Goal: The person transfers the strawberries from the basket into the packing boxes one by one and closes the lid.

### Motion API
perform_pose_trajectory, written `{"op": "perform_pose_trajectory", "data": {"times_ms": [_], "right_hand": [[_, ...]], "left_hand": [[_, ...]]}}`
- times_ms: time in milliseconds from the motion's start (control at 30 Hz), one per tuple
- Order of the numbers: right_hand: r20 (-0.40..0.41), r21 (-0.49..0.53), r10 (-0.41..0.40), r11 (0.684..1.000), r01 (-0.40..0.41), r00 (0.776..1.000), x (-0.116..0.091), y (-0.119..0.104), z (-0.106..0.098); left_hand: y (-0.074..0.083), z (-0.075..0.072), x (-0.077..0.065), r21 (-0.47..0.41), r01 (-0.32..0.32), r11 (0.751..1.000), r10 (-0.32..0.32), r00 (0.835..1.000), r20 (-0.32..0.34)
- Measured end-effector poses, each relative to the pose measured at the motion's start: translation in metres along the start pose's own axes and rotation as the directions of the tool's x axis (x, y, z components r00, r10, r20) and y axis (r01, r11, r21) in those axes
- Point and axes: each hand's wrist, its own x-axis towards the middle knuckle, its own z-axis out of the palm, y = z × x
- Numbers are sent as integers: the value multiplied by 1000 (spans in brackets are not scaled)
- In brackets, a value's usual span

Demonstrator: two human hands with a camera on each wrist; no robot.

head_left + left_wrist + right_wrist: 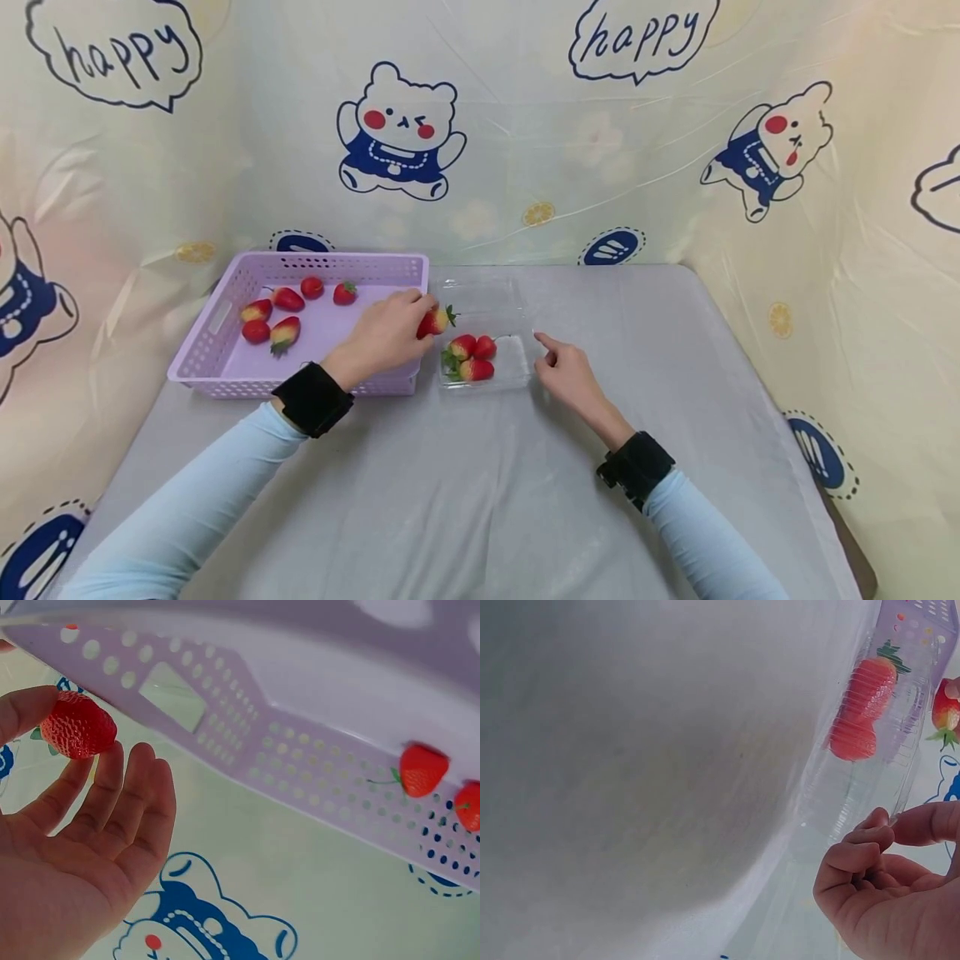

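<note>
Lettering "happy" point(127, 57) is legible in a speech bubble on the printed backdrop point(510, 150), above and left of the purple basket point(300, 388), the reference for all positions below. Inside the basket, toward its left and rear, lie six strawberries point(287, 299). Left wristband point(313, 400): black, in front of the basket's front wall, blocking part of it from the head view. Left hand point(386, 333): over the basket's right side, hiding part of the right wall; thumb and fingertips pinch one held strawberry point(433, 322), located just past the right rim. Bear print point(401, 133): on the backdrop above the basket. Clear box point(512, 358): on the gray cloth point(420, 500), just right of the basket, lid raised at the rear. Three strawberries point(477, 370) sit in its left half. Right hand point(566, 375): right of the basket, beyond the box; thumb and index finger pinch the box edge, remaining fingers curled. A second "happy" point(641, 35) is legible high and right of the basket.
</note>
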Motion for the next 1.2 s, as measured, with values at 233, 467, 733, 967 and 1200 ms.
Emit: {"op": "perform_pose_trajectory", "data": {"times_ms": [233,467,733,967,1200], "right_hand": [[-3,4,-2,1000,2,1000,0,0,0],[-3,14,-9,1000,9,1000,-1,0,0],[-4,11,-16,1000,16,1000,-2,0,0],[-2,13,-9,1000,9,1000,-2,1,2],[-4,8,-1,1000,1,1000,-1,0,1]], "left_hand": [[13,6,5,1,-56,998,56,998,-20],[22,16,11,9,-98,995,99,995,-23],[32,22,15,15,-117,993,117,993,-29],[37,30,17,24,-136,990,137,991,-8],[47,36,22,2,-149,989,149,989,5]]}}
